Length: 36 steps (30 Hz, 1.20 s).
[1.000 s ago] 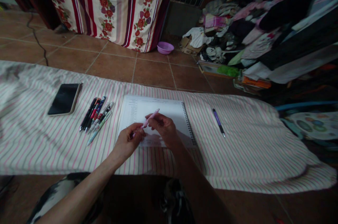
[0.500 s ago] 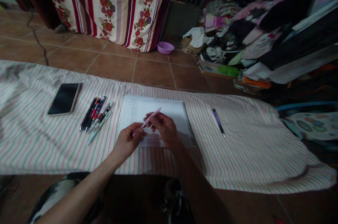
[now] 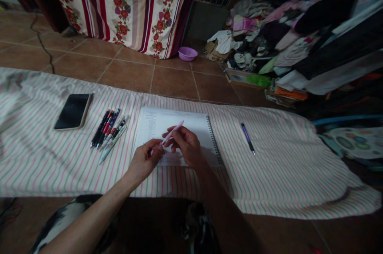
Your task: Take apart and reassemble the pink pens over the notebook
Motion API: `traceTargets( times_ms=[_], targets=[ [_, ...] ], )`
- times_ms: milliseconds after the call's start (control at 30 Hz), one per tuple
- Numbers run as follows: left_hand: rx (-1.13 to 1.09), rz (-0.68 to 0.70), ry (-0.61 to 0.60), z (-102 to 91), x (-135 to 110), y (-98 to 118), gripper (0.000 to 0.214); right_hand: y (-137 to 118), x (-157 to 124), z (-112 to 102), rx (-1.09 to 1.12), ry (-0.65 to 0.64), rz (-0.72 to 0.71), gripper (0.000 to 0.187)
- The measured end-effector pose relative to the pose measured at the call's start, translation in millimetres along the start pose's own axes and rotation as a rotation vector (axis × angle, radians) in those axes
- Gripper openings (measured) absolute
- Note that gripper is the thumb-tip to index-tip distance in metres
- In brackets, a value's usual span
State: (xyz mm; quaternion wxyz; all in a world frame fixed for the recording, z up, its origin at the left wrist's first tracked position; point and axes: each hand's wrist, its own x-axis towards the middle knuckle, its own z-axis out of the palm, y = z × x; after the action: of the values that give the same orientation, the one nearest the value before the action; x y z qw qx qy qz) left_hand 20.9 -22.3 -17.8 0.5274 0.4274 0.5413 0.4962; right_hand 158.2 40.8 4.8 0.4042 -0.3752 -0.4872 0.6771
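A pink pen (image 3: pixel 176 127) slants between my two hands, above a spiral notebook (image 3: pixel 194 120). My right hand (image 3: pixel 188 146) pinches its upper pink part between thumb and fingers. Fingers of my left hand (image 3: pixel 149 157) are closed on the lower end, where a bit of pink shows. Between the two grips a thin pale stretch of the pen is visible; whether the parts are separate I cannot tell. The notebook lies open at a page with a printed column on the left and its wire binding on the right.
Left of the notebook lie several pens (image 3: pixel 109 130) in a bunch, and beyond them a phone (image 3: pixel 73 111). A purple pen (image 3: pixel 247 138) rests on the right of the striped cloth (image 3: pixel 284 166). On the floor behind are a purple basin (image 3: pixel 188 54) and piled clothes (image 3: pixel 287 42).
My right hand has shifted slightly up and right with the upper part of the pink pen, and more of the pale stretch shows. My left hand has stayed nearly still.
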Motion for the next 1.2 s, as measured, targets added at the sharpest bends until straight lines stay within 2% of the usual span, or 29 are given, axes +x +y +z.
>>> traceTargets(
  times_ms=[333,700,1200],
  targets=[
    [0.033,0.021,0.012,-0.2,-0.6,1.6,0.031,1.4,0.1,0.5,0.014,0.008,0.004,0.031],
    [0.034,0.016,0.012,-1.0,-0.3,0.1,0.031,2.4,-0.3,1.2,-0.044,-0.044,-0.038,0.025],
    [0.026,0.033,0.002,0.2,-1.0,2.1,0.033,6.0,0.4,-0.9,-0.044,-0.083,-0.001,0.022]
  ],
)
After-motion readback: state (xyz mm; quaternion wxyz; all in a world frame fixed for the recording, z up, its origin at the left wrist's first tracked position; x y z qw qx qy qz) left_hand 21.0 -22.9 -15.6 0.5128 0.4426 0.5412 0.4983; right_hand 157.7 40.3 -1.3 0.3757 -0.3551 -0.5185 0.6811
